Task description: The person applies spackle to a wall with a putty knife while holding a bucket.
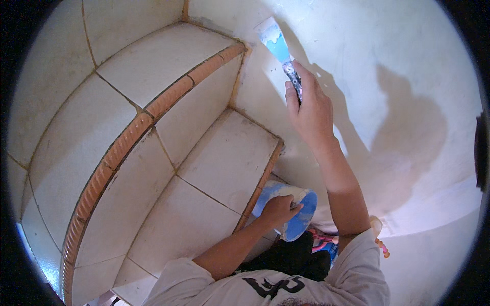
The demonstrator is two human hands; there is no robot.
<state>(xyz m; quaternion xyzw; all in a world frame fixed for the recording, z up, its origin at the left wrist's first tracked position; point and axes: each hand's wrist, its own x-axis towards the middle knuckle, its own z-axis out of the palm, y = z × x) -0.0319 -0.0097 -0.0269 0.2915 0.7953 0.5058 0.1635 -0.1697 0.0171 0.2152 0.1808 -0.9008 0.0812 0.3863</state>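
Note:
My right hand [312,104] is raised to the white wall and wraps round the speckled dark handle of a putty knife [278,47]. Its blade points up and away, blue near the handle, with whitish paste smeared toward the tip. The blade is at the wall surface, just right of the upper step's corner. Lower down, my left hand [279,210] is closed at the mouth of a blue bucket [301,222] streaked with white. A small greyish end shows between its fingers; what it belongs to is hidden.
Tiled steps [204,153] with ridged orange-brown edging [135,130] rise on the left and meet the wall [408,46]. Beside my right elbow lie pink and blue items [326,244], partly hidden. My arm's shadow falls on the wall. A dark object [481,153] sits at the right rim.

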